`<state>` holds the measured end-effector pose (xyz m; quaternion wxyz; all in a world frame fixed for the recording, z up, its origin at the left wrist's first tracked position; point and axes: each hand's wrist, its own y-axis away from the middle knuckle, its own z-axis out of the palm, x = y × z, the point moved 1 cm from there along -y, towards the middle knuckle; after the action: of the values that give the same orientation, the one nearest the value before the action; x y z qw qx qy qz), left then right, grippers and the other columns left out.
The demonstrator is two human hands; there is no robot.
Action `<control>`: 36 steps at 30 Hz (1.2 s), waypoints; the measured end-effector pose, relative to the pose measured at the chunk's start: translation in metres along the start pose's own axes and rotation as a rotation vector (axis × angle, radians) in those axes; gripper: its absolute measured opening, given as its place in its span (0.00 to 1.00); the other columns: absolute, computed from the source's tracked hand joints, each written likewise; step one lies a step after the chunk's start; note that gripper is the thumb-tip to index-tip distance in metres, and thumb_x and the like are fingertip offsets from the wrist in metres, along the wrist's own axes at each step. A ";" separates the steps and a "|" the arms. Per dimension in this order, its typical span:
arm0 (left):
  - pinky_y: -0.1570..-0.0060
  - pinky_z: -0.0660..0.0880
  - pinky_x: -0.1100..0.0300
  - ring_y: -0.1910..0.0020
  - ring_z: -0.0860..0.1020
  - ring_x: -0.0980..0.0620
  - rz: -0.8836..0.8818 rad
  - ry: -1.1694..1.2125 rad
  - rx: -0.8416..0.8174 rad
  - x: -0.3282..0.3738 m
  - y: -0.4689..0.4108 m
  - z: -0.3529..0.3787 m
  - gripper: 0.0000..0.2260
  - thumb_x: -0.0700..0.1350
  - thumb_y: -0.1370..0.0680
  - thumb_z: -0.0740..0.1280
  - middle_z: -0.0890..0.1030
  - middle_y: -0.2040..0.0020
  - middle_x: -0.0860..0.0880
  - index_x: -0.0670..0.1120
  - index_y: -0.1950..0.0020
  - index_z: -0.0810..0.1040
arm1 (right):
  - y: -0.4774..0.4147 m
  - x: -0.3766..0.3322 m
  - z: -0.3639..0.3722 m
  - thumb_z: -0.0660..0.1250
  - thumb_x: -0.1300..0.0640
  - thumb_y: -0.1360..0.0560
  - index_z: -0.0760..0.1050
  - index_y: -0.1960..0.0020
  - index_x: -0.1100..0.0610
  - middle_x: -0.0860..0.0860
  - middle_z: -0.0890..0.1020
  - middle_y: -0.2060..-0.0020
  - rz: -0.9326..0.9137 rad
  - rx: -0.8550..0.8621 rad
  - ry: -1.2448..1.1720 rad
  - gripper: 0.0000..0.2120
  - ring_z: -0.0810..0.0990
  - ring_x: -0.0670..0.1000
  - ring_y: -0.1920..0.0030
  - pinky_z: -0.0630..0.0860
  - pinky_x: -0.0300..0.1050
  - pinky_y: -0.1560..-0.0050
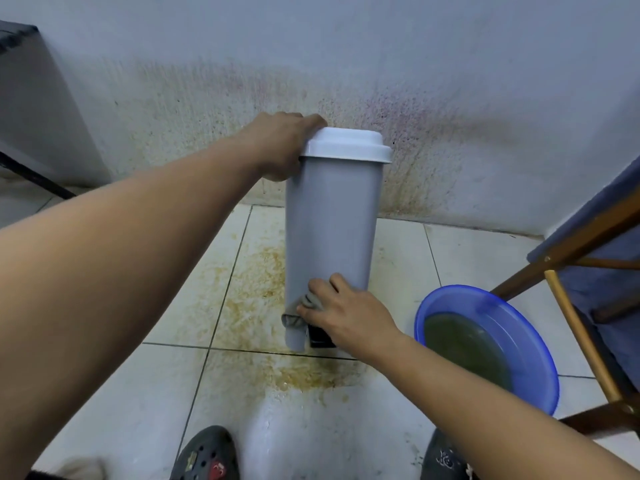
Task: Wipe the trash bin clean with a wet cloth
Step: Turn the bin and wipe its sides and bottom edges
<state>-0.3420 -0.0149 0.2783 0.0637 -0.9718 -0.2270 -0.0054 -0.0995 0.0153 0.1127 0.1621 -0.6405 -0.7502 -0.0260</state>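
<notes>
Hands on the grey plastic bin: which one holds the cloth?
The right hand presses the grey cloth low on the bin; the left hand grips its top.

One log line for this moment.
left hand: steadying grey plastic trash bin at lid | right hand: pressing grey cloth low on bin | blue plastic basin: murky water

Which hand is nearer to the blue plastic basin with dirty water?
The right hand, low on the grey trash bin with the grey cloth, just left of the blue plastic basin. The left hand grips the bin's top, farther away.
</notes>
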 end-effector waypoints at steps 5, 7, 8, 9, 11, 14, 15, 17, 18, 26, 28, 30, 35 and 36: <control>0.50 0.65 0.50 0.36 0.75 0.37 0.006 -0.002 0.017 0.001 -0.001 -0.001 0.32 0.35 0.26 0.67 0.77 0.33 0.42 0.50 0.22 0.65 | 0.020 0.003 0.006 0.51 0.59 0.26 0.83 0.44 0.48 0.54 0.78 0.49 -0.045 -0.062 0.055 0.23 0.75 0.58 0.57 0.70 0.48 0.66; 0.49 0.66 0.50 0.36 0.75 0.37 -0.001 0.003 0.018 0.001 -0.002 0.000 0.33 0.35 0.26 0.67 0.77 0.33 0.42 0.50 0.22 0.66 | 0.030 0.007 0.006 0.51 0.61 0.26 0.82 0.43 0.50 0.55 0.77 0.50 0.008 -0.086 0.042 0.24 0.75 0.59 0.57 0.67 0.46 0.69; 0.48 0.67 0.49 0.35 0.75 0.37 -0.007 0.002 0.021 0.001 -0.002 0.000 0.33 0.35 0.26 0.68 0.77 0.33 0.42 0.50 0.22 0.66 | 0.037 0.009 0.007 0.51 0.62 0.27 0.82 0.42 0.50 0.55 0.77 0.50 0.043 -0.089 0.030 0.25 0.75 0.60 0.57 0.64 0.45 0.70; 0.46 0.68 0.48 0.35 0.75 0.36 -0.010 0.001 0.025 0.002 -0.003 0.000 0.33 0.35 0.26 0.68 0.77 0.33 0.42 0.50 0.22 0.66 | 0.046 0.010 0.009 0.53 0.62 0.28 0.81 0.40 0.51 0.56 0.77 0.50 0.079 -0.083 0.012 0.25 0.76 0.60 0.57 0.62 0.45 0.71; 0.44 0.69 0.46 0.35 0.75 0.36 -0.014 0.001 0.027 0.002 -0.003 0.001 0.33 0.35 0.26 0.67 0.77 0.32 0.41 0.50 0.22 0.66 | 0.067 0.014 0.017 0.62 0.67 0.31 0.79 0.36 0.50 0.56 0.77 0.47 0.198 -0.120 -0.038 0.27 0.76 0.61 0.54 0.61 0.43 0.75; 0.44 0.69 0.45 0.36 0.75 0.35 -0.025 0.002 0.030 0.002 -0.005 0.001 0.34 0.34 0.27 0.67 0.77 0.33 0.40 0.50 0.21 0.65 | 0.094 0.016 0.034 0.72 0.68 0.32 0.74 0.32 0.44 0.54 0.71 0.41 0.423 -0.195 -0.189 0.34 0.73 0.60 0.47 0.71 0.48 0.73; 0.44 0.70 0.45 0.36 0.75 0.35 -0.028 0.007 0.033 0.003 -0.005 0.000 0.34 0.34 0.27 0.67 0.77 0.33 0.39 0.50 0.22 0.65 | 0.102 0.016 0.038 0.71 0.66 0.29 0.72 0.32 0.41 0.53 0.70 0.40 0.526 -0.184 -0.275 0.31 0.73 0.60 0.45 0.75 0.50 0.68; 0.45 0.70 0.44 0.37 0.75 0.34 -0.034 0.001 0.041 0.003 -0.004 0.001 0.34 0.33 0.27 0.66 0.78 0.35 0.39 0.50 0.22 0.65 | 0.108 0.014 0.041 0.68 0.64 0.25 0.71 0.34 0.33 0.53 0.72 0.40 0.750 -0.012 -0.540 0.30 0.74 0.61 0.45 0.79 0.54 0.60; 0.45 0.70 0.44 0.37 0.75 0.34 -0.035 -0.003 0.042 0.003 -0.004 0.001 0.34 0.33 0.27 0.66 0.78 0.35 0.39 0.50 0.22 0.65 | 0.107 0.013 0.041 0.68 0.65 0.24 0.71 0.35 0.31 0.53 0.72 0.40 0.839 0.120 -0.637 0.31 0.75 0.60 0.47 0.80 0.54 0.57; 0.48 0.72 0.44 0.40 0.76 0.32 -0.046 -0.007 0.062 0.007 -0.006 0.001 0.34 0.34 0.27 0.67 0.79 0.36 0.36 0.50 0.22 0.66 | 0.085 -0.033 0.054 0.62 0.53 0.20 0.70 0.29 0.34 0.43 0.67 0.37 0.982 0.190 -0.885 0.23 0.78 0.53 0.48 0.80 0.44 0.53; 0.48 0.71 0.44 0.40 0.76 0.32 -0.054 -0.007 0.071 0.006 -0.004 0.002 0.34 0.34 0.27 0.66 0.79 0.36 0.36 0.50 0.22 0.66 | 0.091 -0.050 0.063 0.61 0.54 0.20 0.68 0.28 0.36 0.48 0.70 0.37 1.028 0.150 -0.892 0.23 0.75 0.55 0.42 0.77 0.44 0.47; 0.50 0.70 0.45 0.41 0.75 0.32 -0.056 -0.009 0.076 0.006 -0.004 0.004 0.33 0.34 0.27 0.66 0.78 0.37 0.36 0.50 0.22 0.67 | 0.095 -0.062 0.070 0.61 0.60 0.22 0.67 0.28 0.36 0.55 0.69 0.35 1.052 0.116 -0.853 0.27 0.73 0.57 0.39 0.75 0.48 0.42; 0.48 0.72 0.43 0.40 0.75 0.31 -0.061 0.010 0.075 0.006 -0.003 0.002 0.33 0.35 0.28 0.66 0.78 0.37 0.36 0.51 0.23 0.67 | 0.110 -0.082 0.075 0.60 0.62 0.22 0.69 0.30 0.37 0.57 0.69 0.37 1.101 0.000 -0.859 0.27 0.70 0.52 0.45 0.74 0.50 0.43; 0.48 0.72 0.42 0.40 0.75 0.31 -0.061 0.013 0.072 0.007 -0.003 0.002 0.33 0.35 0.28 0.66 0.78 0.37 0.37 0.51 0.23 0.67 | 0.115 -0.084 0.076 0.59 0.60 0.22 0.71 0.30 0.38 0.57 0.70 0.37 1.106 -0.011 -0.866 0.25 0.69 0.51 0.46 0.74 0.51 0.43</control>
<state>-0.3375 -0.0090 0.2766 0.0999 -0.9614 -0.2562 -0.0056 0.0073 -0.0259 -0.0017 -0.1649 -0.8816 -0.3114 0.3141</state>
